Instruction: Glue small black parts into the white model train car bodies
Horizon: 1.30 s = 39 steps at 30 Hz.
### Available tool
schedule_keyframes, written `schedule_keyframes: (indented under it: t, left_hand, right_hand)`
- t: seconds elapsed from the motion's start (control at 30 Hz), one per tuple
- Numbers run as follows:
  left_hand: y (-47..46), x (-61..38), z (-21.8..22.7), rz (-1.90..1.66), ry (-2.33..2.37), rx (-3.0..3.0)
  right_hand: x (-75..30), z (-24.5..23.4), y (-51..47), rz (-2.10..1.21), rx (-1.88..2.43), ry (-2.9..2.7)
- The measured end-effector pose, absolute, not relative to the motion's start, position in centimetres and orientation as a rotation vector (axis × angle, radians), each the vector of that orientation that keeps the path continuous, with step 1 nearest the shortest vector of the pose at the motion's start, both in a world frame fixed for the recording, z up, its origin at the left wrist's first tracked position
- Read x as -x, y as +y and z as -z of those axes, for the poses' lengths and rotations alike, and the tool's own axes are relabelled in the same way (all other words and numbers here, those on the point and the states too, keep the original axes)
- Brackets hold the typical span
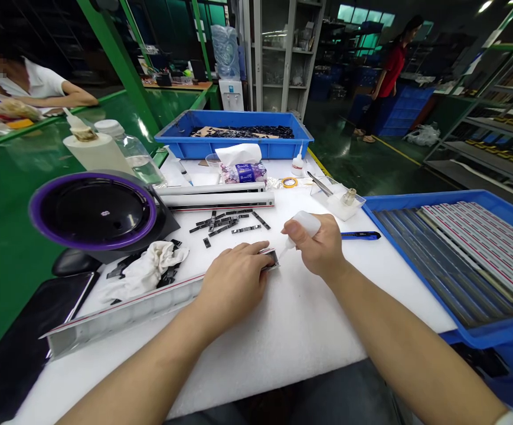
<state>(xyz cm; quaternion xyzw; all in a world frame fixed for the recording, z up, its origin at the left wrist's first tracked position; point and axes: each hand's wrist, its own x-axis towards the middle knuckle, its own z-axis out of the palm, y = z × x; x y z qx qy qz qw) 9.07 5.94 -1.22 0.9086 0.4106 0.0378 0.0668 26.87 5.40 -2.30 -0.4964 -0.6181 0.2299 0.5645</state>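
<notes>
A long pale channel-shaped profile with red edge lines (123, 316) lies slantwise on the white work table (300, 348). My left hand (234, 280) is closed over it near its right end, fingertips at the open end. In my right hand (320, 245) is a small white squeeze bottle (306, 224), tilted with its thin nozzle down. The nozzle tip is close to the profile's right end; whether they touch I cannot tell. Small black strips (227, 221) lie scattered beyond my hands. Past the strips are further white profiles (221, 200).
A round black-and-purple device (94, 209) and white cloth (150, 271) are on the left. At the back are a tissue pack (245, 172), another dropper bottle (298, 164) and a blue bin (234, 147). A blue utility knife (360, 235) and a blue tray of profiles (460, 319) lie right.
</notes>
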Motion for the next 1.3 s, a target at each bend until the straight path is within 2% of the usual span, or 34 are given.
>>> schedule_keyframes:
  t: [1.3]
  left_hand:
    - [5.92, -8.99, 1.23, -0.121, 1.233, -2.733]
  right_hand:
    - [-27.03, 2.00, 5.42, -0.574, 1.122, -1.403]
